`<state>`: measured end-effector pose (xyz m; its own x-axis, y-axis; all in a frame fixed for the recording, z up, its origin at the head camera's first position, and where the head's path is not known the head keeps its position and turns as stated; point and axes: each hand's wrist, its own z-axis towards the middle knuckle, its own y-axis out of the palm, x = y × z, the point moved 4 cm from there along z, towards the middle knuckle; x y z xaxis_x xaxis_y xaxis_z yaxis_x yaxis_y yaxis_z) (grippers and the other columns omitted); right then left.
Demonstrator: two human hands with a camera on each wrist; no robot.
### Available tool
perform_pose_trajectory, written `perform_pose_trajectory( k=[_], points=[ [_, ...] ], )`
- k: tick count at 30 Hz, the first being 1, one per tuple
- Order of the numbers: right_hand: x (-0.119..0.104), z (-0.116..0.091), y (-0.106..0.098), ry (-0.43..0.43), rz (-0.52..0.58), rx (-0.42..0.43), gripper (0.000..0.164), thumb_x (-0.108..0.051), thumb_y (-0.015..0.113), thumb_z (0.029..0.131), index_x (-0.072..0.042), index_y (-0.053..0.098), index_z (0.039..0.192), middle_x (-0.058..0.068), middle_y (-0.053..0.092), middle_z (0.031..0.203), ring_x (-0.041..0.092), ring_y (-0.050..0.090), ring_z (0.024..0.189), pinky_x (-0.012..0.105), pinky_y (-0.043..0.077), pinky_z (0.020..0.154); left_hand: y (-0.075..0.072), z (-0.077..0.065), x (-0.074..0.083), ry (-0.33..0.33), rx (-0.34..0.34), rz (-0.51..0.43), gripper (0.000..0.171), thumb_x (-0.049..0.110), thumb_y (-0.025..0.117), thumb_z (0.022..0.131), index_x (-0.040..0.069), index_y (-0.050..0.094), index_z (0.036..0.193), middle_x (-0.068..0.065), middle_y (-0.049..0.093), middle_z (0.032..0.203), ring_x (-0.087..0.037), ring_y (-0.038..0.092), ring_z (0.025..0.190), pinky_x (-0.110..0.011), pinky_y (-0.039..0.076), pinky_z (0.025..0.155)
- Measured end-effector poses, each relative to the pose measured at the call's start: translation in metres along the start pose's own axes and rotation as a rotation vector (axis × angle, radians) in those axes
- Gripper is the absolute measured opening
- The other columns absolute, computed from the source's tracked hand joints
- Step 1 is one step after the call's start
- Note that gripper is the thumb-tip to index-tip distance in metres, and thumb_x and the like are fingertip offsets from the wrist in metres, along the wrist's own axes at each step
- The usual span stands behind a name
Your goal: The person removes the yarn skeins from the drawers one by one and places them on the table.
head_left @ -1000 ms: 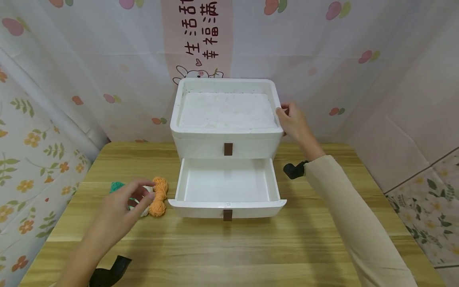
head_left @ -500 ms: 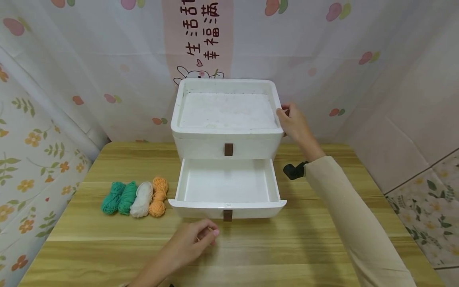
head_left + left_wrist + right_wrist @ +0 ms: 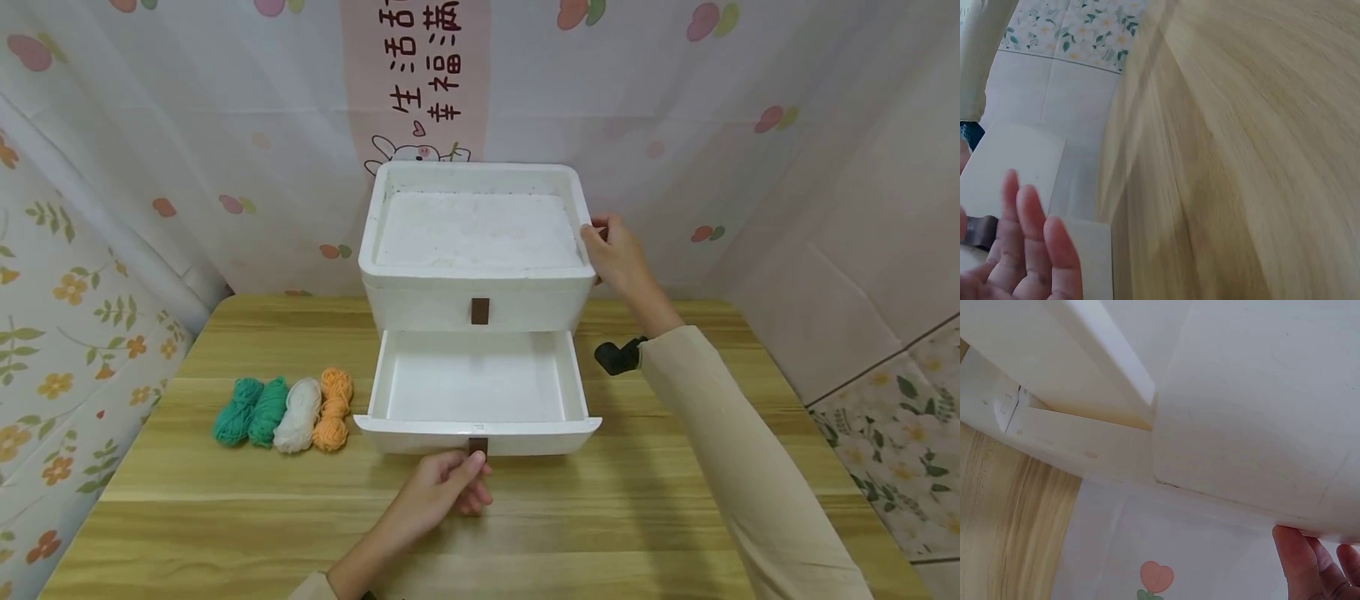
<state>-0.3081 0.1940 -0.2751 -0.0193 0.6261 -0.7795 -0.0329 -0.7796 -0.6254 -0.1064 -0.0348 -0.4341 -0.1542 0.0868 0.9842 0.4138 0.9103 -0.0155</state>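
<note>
A white drawer cabinet (image 3: 420, 304) stands at the back of the table, its lower drawer (image 3: 420, 440) pulled out with a bare inside. My left hand (image 3: 438, 487) is at the drawer's front and pinches the brown pull tab (image 3: 478, 446), thumb in front. In the left wrist view, the other fingers (image 3: 1034, 231) extend near the tab (image 3: 982, 232). My right hand (image 3: 615, 254) grips the cabinet's upper right side; the right wrist view has its fingertips (image 3: 1297, 550) at the cabinet's edge (image 3: 1229, 506).
Left of the drawer, two green yarn skeins (image 3: 251, 412), a white one (image 3: 297, 415) and an orange one (image 3: 332, 410) lie side by side on the wooden table (image 3: 637, 517). A printed curtain (image 3: 660, 108) hangs behind the cabinet.
My left hand has moved right from over the yarn skeins to the drawer's pull tab, uncovering the skeins. The right hand and the drawer have stayed in place.
</note>
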Motion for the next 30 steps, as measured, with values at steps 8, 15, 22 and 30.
perform_pose_trajectory(
  k=[8,15,22,30],
  points=[
    [-0.0001,0.0003,0.0004,-0.007,-0.001,0.004,0.056,-0.038,0.030,0.098,0.001,0.029,0.139,0.020,0.047,0.123,0.026,0.053,0.091,0.020,0.049,0.056,0.0025,0.0040,-0.0033,-0.033,0.077,-0.099,0.047,0.030,0.050,0.096,-0.016,0.059,0.094,-0.019,0.068,0.071,-0.009,0.060,0.058,-0.031,0.056,0.061],
    [0.0005,0.0012,0.0002,-0.014,-0.002,0.011,0.055,-0.037,0.030,0.098,0.001,0.030,0.138,0.020,0.048,0.122,0.025,0.053,0.089,0.019,0.049,0.054,0.0013,0.0032,-0.0031,-0.030,0.097,-0.088,0.045,0.029,0.052,0.096,-0.014,0.061,0.089,-0.020,0.068,0.071,-0.009,0.061,0.058,-0.032,0.056,0.061],
    [0.0005,0.0011,0.0002,-0.028,-0.001,0.015,0.056,-0.038,0.030,0.098,0.002,0.031,0.137,0.020,0.048,0.121,0.025,0.054,0.088,0.020,0.050,0.054,-0.0004,0.0022,-0.0011,0.005,0.108,-0.071,0.044,0.029,0.052,0.095,-0.014,0.061,0.089,-0.024,0.067,0.075,-0.008,0.061,0.059,-0.031,0.056,0.062],
    [0.0008,0.0011,0.0010,-0.020,0.007,0.016,0.054,-0.037,0.031,0.098,0.001,0.032,0.137,0.019,0.048,0.121,0.024,0.053,0.088,0.019,0.049,0.054,-0.0029,0.0026,0.0038,0.053,0.126,-0.038,0.042,0.029,0.052,0.096,-0.011,0.063,0.091,-0.024,0.066,0.079,-0.008,0.061,0.060,-0.031,0.056,0.062]
  ],
)
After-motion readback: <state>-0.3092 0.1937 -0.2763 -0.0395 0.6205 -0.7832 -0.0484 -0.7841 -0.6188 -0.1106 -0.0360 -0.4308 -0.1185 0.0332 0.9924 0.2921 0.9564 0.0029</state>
